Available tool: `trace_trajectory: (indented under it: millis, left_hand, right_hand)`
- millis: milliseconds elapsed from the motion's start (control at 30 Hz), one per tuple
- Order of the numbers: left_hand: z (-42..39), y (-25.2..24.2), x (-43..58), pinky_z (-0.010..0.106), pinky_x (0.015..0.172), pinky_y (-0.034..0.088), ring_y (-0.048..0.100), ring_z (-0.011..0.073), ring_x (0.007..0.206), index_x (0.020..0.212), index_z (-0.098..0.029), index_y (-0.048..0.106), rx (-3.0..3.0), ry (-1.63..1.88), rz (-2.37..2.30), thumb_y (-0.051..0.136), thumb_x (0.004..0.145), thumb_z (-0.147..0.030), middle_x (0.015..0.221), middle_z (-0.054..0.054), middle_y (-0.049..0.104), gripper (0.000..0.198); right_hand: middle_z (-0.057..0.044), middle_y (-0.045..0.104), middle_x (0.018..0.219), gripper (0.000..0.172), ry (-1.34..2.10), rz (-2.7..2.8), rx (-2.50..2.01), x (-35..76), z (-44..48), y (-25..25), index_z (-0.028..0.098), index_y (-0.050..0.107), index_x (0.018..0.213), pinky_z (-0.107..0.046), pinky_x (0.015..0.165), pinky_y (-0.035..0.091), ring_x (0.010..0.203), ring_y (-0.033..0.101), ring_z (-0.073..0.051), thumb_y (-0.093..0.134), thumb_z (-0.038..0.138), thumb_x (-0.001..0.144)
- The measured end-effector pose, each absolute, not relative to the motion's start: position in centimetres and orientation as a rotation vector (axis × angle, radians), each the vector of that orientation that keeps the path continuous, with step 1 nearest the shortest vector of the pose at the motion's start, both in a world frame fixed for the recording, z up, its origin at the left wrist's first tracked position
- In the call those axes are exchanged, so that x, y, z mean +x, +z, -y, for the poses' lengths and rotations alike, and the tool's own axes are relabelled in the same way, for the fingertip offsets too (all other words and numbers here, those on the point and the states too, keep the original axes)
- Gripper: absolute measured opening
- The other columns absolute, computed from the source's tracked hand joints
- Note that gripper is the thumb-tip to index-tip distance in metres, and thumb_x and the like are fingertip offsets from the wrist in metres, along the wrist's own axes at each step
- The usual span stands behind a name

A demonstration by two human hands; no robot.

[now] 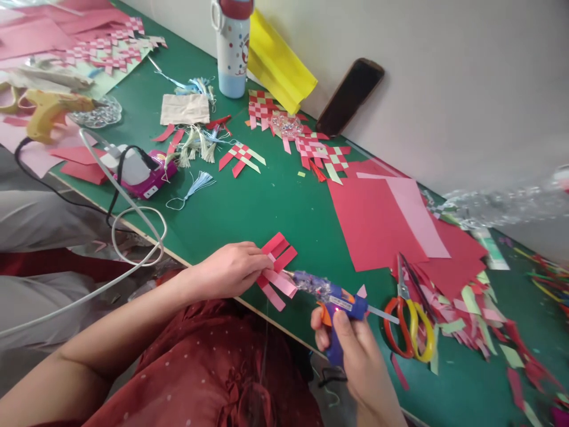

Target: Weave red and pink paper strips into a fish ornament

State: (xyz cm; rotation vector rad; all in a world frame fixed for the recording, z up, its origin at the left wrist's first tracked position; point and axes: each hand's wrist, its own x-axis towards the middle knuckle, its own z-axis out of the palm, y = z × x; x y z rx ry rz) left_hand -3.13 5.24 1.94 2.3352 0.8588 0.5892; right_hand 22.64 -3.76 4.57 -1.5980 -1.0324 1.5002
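Observation:
My left hand (233, 268) pinches a small woven piece of red and pink paper strips (281, 254) near the table's front edge. Its strip ends spread out beyond my fingers. My right hand (351, 341) is wrapped round the handle of a blue and orange hot glue gun (344, 303), a finger at the orange trigger. A small red light glows on the gun, and a clear glue stick (383, 315) juts from its back. The gun's nozzle points left and reaches the pink strips; whether it touches them I cannot tell.
Scissors (406, 323) lie to the right among paper scraps, beside red paper sheets (377, 225). A bottle (233, 50), a phone (351, 95), tassels (194, 188) and woven paper pieces (242, 155) are farther back. A yellow glue gun (51, 112) and a purple power strip (151, 175) with cables are left.

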Motion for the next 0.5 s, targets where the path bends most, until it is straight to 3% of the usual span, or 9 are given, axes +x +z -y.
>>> trace_trajectory:
  millis: [133,300,500]
  left_hand:
    - [-5.2,1.9,-3.2,0.031,0.082,0.05,0.062,0.0176,0.089,0.103,-0.017,0.065,2.429,0.571,-0.801,0.038,0.096,-0.01,0.095,0.007,0.069,0.029]
    - [-4.8,1.6,-3.4,0.033,0.087,0.051,0.06,0.0181,0.093,0.105,-0.017,0.065,2.674,0.5,-0.663,0.041,0.099,-0.019,0.105,0.009,0.067,0.024]
    - [-4.0,1.9,-3.1,0.034,0.085,0.055,0.058,0.0204,0.094,0.102,-0.014,0.063,2.813,0.295,-0.749,0.049,0.098,-0.033,0.104,0.009,0.063,0.024]
  right_hand:
    - [0.0,0.049,0.064,0.041,1.594,0.584,-1.378,23.6,4.0,4.4,0.018,0.058,0.073,-0.021,0.041,0.033,0.048,0.039,-0.008,0.059,0.058,0.084]
    - [0.004,0.033,0.066,0.037,1.455,0.462,-1.247,25.9,4.3,4.9,0.021,0.051,0.07,-0.023,0.039,0.021,0.048,0.021,-0.007,0.058,0.055,0.084]
    - [0.003,0.024,0.065,0.04,1.06,0.576,-1.529,31.9,5.6,6.1,0.027,0.049,0.066,-0.038,0.047,0.008,0.048,0.018,-0.011,0.038,0.06,0.086]
